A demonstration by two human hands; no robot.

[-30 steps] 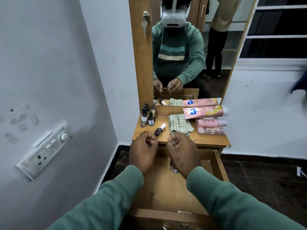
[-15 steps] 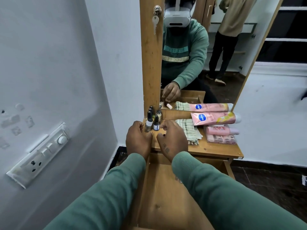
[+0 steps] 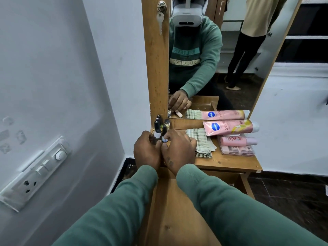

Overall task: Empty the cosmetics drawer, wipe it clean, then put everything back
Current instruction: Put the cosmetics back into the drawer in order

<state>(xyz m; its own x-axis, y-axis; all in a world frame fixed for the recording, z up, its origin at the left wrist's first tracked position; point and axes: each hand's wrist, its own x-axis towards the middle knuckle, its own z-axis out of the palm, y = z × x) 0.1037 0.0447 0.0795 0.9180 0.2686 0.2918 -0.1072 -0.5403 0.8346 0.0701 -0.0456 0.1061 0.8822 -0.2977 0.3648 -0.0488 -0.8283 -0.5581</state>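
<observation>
Two hands at work in the back-left corner of the table (image 3: 230, 162), on a tight cluster of small bottles (image 3: 159, 123) standing by the mirror (image 3: 213, 68) frame.

- Left hand (image 3: 146, 150): fingers curled round the base of the white-labelled bottle (image 3: 157, 135).
- Right hand (image 3: 179, 150): thumb and fingertips pinching the blue-banded bottle (image 3: 164, 138) just beside it.
- Drawer (image 3: 177, 210): pulled out below the table edge. What shows of its floor between the sleeves is bare wood, and the front part is hidden by the arms.
- Out on the table: pink tube (image 3: 229, 127), pink bottle (image 3: 237, 140), clear case (image 3: 237, 151), and a folded checked cloth (image 3: 200, 139) near the right hand.

Progress, as a judgement: emptying looks done or nearly so. Cannot tell whether the drawer has been wiped, since the cloth lies unused. Cannot tell either whether these two bottles are going down or coming up. All of the putting back appears still to do.
</observation>
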